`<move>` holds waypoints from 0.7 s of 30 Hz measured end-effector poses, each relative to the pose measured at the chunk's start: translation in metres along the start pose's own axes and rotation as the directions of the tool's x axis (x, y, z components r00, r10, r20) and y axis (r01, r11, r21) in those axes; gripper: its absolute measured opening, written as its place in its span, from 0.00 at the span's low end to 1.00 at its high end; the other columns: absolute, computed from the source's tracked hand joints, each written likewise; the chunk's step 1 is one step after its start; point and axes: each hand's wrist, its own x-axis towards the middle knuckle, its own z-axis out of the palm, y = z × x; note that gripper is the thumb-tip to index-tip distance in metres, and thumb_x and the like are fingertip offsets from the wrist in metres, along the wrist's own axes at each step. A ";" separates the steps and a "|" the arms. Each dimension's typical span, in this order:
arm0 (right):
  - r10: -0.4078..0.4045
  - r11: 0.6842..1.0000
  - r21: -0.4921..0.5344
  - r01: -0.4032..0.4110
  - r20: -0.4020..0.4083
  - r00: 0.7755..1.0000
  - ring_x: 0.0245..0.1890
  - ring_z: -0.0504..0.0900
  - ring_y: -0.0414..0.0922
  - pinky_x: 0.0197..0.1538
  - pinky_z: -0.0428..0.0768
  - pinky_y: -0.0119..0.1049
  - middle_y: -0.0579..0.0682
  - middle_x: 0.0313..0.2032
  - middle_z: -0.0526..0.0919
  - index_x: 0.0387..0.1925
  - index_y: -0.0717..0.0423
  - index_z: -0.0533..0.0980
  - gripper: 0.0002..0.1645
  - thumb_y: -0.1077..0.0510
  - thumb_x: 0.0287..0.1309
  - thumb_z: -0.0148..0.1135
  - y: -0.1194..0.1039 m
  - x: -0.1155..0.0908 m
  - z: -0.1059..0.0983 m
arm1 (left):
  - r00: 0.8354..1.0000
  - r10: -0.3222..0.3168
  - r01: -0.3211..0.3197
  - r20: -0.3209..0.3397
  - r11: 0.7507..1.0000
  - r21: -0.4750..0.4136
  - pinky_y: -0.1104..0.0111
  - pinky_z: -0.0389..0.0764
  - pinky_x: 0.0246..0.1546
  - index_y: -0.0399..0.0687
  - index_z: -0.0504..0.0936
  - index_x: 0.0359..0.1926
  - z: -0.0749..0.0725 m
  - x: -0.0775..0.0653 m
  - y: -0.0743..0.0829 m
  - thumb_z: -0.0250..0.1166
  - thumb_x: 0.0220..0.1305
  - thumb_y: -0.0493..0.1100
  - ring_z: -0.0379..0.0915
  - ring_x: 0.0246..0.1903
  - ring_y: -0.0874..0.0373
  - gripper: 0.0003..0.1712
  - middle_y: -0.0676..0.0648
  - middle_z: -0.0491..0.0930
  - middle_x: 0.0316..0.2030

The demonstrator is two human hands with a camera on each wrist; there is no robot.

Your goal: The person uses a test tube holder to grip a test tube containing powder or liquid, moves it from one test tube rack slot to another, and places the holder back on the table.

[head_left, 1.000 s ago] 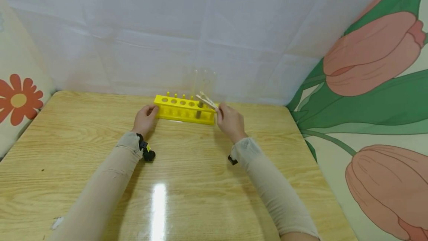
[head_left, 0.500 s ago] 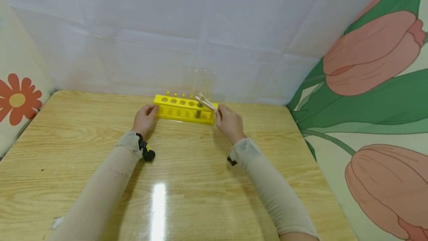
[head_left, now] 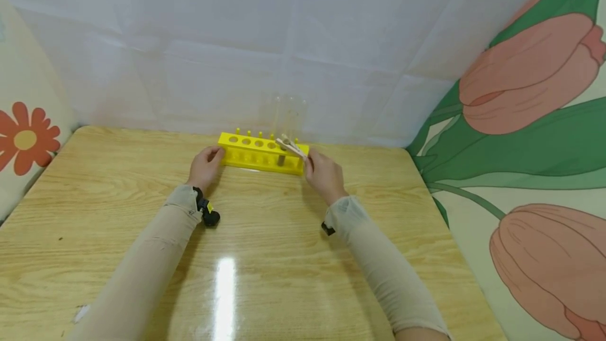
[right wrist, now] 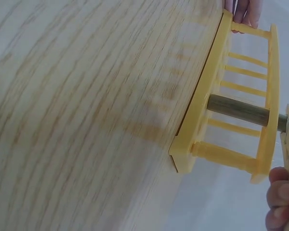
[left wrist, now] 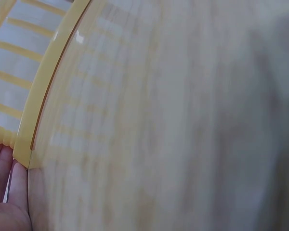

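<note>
A yellow test tube rack (head_left: 262, 166) stands on the wooden table. My left hand (head_left: 205, 167) holds its left end, thumb and fingers at the end post, as the left wrist view also shows. Near the right end, a test tube (right wrist: 238, 109) with dark greenish-brown contents stands in a hole of the rack. My right hand (head_left: 325, 175) grips a wooden test tube clamp (head_left: 292, 147), whose jaws lie at the tube just above the rack's top plate. Whether the jaws press on the glass I cannot tell.
Faint clear glass tubes (head_left: 275, 114) rise behind the rack's right half. Several yellow pegs (head_left: 248, 133) line its back edge. A white cloth (head_left: 189, 57) hangs right behind the table, and a tulip-printed cloth (head_left: 521, 162) is at the right.
My right hand has shifted slightly left, and the clamp's jaws have come down a little along the tube towards the rack. The left hand and the rack have stayed in place.
</note>
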 end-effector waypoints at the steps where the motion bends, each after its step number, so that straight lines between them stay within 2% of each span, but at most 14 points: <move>1: 0.000 1.000 0.001 0.000 0.000 1.000 0.15 0.66 0.43 0.17 0.69 0.36 0.50 0.19 0.73 0.31 0.60 0.75 0.12 0.59 0.72 0.59 0.000 0.000 0.000 | 1.000 0.001 -0.001 -0.001 1.000 0.000 0.48 0.66 0.68 0.32 0.71 0.68 0.000 -0.001 0.002 0.48 0.81 0.53 0.66 0.65 0.38 0.30 0.31 0.71 0.65; 12: 0.049 0.998 0.042 -0.050 0.038 0.998 0.14 0.66 0.42 0.16 0.67 0.34 0.49 0.19 0.73 0.32 0.58 0.74 0.12 0.57 0.74 0.56 -0.001 0.000 -0.001 | 1.000 0.003 -0.003 -0.002 1.000 -0.008 0.49 0.66 0.67 0.32 0.71 0.68 0.001 -0.003 0.004 0.48 0.81 0.52 0.66 0.64 0.38 0.29 0.31 0.72 0.64; 21: 0.171 0.978 0.103 -0.181 0.096 0.981 0.14 0.67 0.43 0.16 0.66 0.35 0.50 0.22 0.77 0.38 0.57 0.76 0.11 0.53 0.74 0.55 -0.004 0.000 -0.002 | 0.999 0.040 -0.041 -0.019 0.999 -0.021 0.49 0.68 0.64 0.32 0.73 0.65 0.001 -0.003 0.001 0.50 0.80 0.55 0.69 0.61 0.38 0.31 0.31 0.74 0.61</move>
